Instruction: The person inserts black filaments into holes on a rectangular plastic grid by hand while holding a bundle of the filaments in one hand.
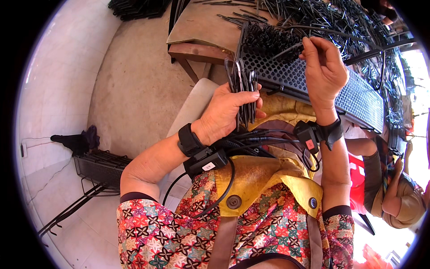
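My left hand (229, 109) is closed around a bundle of thin black strips (242, 101), upright, with the thumb across the front. Their ends stick out above and below my fingers; a few shine white. To the right and farther away, my right hand (325, 67) pinches the end of a slim dark rod (287, 51) between thumb and fingertips. That rod slants down to the left, over a heap of small black curled pieces (264, 42). The heap lies in a black perforated metal tray (286, 77) just beyond my hands. The kind of these pieces is too small to tell.
A wooden table (197, 27) with a brown edge carries a wide spread of loose black strips (313, 18). Black cables (264, 139) run between my wrist straps over a yellow apron (251, 175). At left stands a black mesh basket (101, 168). Another person (398, 197) sits at right.
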The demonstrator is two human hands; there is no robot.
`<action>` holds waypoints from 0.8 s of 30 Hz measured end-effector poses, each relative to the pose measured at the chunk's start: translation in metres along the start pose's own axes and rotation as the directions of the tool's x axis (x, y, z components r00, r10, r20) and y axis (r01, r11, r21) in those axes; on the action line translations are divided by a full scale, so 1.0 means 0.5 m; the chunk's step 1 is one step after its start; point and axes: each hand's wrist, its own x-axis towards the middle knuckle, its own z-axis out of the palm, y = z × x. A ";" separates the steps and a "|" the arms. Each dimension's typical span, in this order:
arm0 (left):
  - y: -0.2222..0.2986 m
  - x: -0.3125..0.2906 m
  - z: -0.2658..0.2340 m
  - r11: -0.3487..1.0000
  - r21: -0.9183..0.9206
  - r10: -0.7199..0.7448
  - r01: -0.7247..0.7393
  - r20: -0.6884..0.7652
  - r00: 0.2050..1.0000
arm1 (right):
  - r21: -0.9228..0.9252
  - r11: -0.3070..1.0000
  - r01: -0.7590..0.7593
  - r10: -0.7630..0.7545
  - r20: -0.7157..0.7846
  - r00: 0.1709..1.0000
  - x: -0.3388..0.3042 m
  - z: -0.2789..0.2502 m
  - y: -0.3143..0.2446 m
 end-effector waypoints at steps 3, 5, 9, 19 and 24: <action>-0.002 0.001 0.001 1.000 0.018 0.020 -0.020 -0.029 0.999 | -0.171 0.964 0.204 -0.202 0.030 0.979 0.002 0.009 0.007; -0.001 0.001 0.000 0.999 0.030 0.013 -0.012 -0.036 0.999 | -0.236 0.919 0.315 -0.307 0.072 0.949 0.000 0.017 0.005; -0.002 0.001 0.003 1.000 0.002 0.020 -0.020 -0.035 0.999 | -0.191 0.818 0.543 -0.485 0.280 0.829 -0.014 0.024 0.038; 0.002 -0.005 0.007 1.000 -0.019 0.022 -0.022 -0.002 1.000 | 0.040 0.924 -0.381 0.283 0.599 0.749 -0.062 0.002 -0.063; -0.002 -0.009 -0.004 0.999 0.028 0.040 -0.039 -0.056 0.998 | -0.018 0.865 -0.501 0.466 0.396 0.791 -0.041 -0.002 -0.043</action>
